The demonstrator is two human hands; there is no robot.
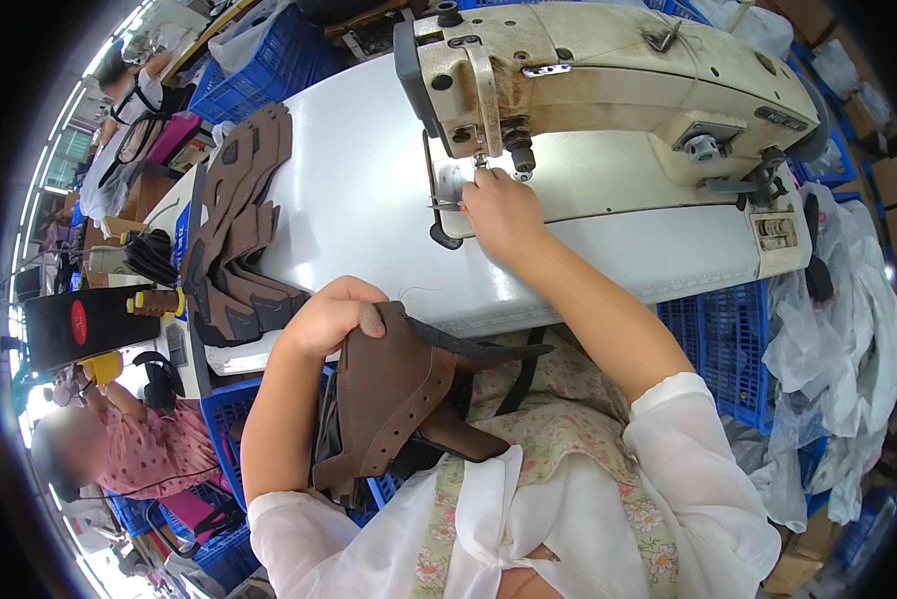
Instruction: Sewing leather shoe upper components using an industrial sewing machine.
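My left hand (330, 317) grips the top edge of a brown leather shoe upper (388, 384), thumb on its outer face. The upper hangs in front of my lap, with a row of punched holes, a stitched seam and a dark lining. Up at the needle of a cream sewing machine (608, 90), my right hand (504, 212) has its fingers closed together just below the needle bar. What they pinch is too small to make out. A thin metal piece (445, 205) shows just left of those fingers; its kind is unclear.
Stacked brown shoe pieces (234, 225) lie along the left of the white table (343, 180). Blue crates (723, 349) stand below right, beside plastic bags (818, 329). A black box-shaped machine (89, 329) is at left. Other people (159, 439) work on the left side.
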